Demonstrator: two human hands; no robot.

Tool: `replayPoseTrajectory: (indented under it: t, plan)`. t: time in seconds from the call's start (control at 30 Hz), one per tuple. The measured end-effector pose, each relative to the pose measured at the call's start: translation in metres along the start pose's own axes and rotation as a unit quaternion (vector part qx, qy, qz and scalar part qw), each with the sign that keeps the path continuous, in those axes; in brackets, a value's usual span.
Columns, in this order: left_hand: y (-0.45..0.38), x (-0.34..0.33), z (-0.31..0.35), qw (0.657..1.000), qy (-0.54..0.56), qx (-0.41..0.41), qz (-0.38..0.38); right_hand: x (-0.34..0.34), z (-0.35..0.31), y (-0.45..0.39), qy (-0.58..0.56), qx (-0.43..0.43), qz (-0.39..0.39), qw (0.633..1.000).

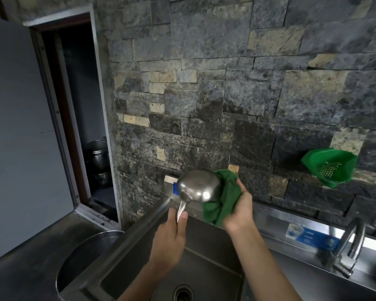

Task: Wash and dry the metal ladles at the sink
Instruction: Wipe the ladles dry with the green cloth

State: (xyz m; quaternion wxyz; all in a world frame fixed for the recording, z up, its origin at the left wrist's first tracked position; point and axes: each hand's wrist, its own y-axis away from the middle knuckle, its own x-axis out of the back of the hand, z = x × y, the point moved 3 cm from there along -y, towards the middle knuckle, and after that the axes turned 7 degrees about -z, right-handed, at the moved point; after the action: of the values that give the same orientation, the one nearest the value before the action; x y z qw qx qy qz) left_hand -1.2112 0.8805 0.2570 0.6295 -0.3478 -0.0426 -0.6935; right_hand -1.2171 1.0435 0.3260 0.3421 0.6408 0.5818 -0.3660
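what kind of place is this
Probably a working kitchen's wash-up corner: a deep stainless steel sink with a curved metal tap, a rough stone-tile wall, and stacked steel pots in a side recess.

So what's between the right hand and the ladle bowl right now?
In the head view, a green cloth lies between the right hand and the ladle bowl; the hand grips the cloth against it.

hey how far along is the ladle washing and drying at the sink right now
Washing of this ladle looks done: the tap isn't running. In hand is drying: the left hand grips its handle over the sink while the right hand presses a green cloth against the bowl. Left: finish wiping and set it down. No other ladles are in view, so I can't tell how many remain.
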Motion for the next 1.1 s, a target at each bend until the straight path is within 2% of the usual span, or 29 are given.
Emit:
replayPoseTrajectory:
  t: [0.1,0.2,0.27,0.33,0.37,0.4,0.47,0.57,0.63,0.7,0.73,0.77,0.8,0.9,0.97,1.03,1.07,1.1]
  plan:
    - [-0.002,-0.012,0.017,1.0,0.017,-0.007,0.026,-0.019,0.001,0.006,-0.025,0.034,-0.015,0.999]
    - [-0.013,-0.019,0.032,0.998,0.05,0.03,0.004,-0.025,0.007,0.01,-0.007,0.072,-0.014,0.997]
    - [-0.016,-0.02,0.04,0.996,0.083,0.043,-0.002,-0.024,0.013,0.011,0.039,0.092,-0.028,0.995]
    - [-0.019,-0.024,0.044,0.987,0.144,0.071,-0.014,-0.026,0.017,0.015,0.156,0.134,-0.042,0.978]
    - [-0.022,-0.025,0.045,0.98,0.175,0.091,-0.021,-0.026,0.017,0.015,0.264,0.169,-0.048,0.949]
    - [-0.024,-0.026,0.048,0.973,0.198,0.11,-0.039,-0.025,0.015,0.014,0.379,0.214,-0.059,0.899]
    - [-0.028,-0.031,0.049,0.955,0.245,0.152,-0.065,-0.025,0.001,0.012,0.542,0.313,-0.082,0.776]
    - [-0.028,-0.033,0.059,0.936,0.287,0.178,-0.1,-0.017,-0.033,0.005,0.674,0.417,-0.086,0.604]
    - [-0.024,-0.033,0.067,0.936,0.289,0.165,-0.113,-0.008,-0.055,-0.004,0.745,0.431,-0.058,0.506]
    - [-0.022,-0.033,0.076,0.929,0.319,0.136,-0.131,0.0,-0.07,-0.009,0.795,0.423,0.001,0.435]
    - [-0.021,-0.035,0.078,0.928,0.321,0.113,-0.149,0.002,-0.075,-0.008,0.802,0.426,0.039,0.417]
    - [-0.02,-0.04,0.082,0.926,0.323,0.102,-0.163,0.005,-0.078,-0.006,0.796,0.434,0.079,0.415]
    - [-0.018,-0.044,0.084,0.921,0.329,0.105,-0.178,0.008,-0.08,-0.002,0.775,0.448,0.12,0.428]
    - [-0.011,-0.06,0.095,0.907,0.345,0.117,-0.213,0.016,-0.082,0.015,0.649,0.514,0.195,0.526]
    - [-0.007,-0.068,0.102,0.902,0.349,0.122,-0.223,0.013,-0.083,0.021,0.564,0.544,0.149,0.603]
    - [-0.007,-0.071,0.108,0.902,0.346,0.125,-0.224,0.004,-0.083,0.025,0.528,0.533,0.047,0.659]
    - [-0.007,-0.07,0.112,0.902,0.345,0.13,-0.224,0.0,-0.083,0.027,0.541,0.519,-0.004,0.662]
    - [-0.007,-0.069,0.113,0.9,0.348,0.135,-0.227,-0.001,-0.084,0.027,0.573,0.506,-0.046,0.643]
